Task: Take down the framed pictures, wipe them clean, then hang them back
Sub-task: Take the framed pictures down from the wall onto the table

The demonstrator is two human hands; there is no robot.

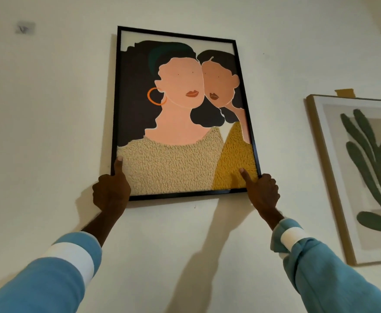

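Hands at bottom corners of black-framed portrait print of two women (180,114) on white wall (49,109): my left hand (111,190) and right hand (263,192) grip it, thumbs on glass. Best moved evenly, clear of wood-framed leaf print (354,177).

The black-framed picture (180,114) shows peach skin, dark hair, an orange hoop, and nubbly beige and mustard tops. The wood-framed picture (354,177) carries a green leaf on beige. Blue sleeves (334,274) have white bands; the wall (49,109) is off-white.
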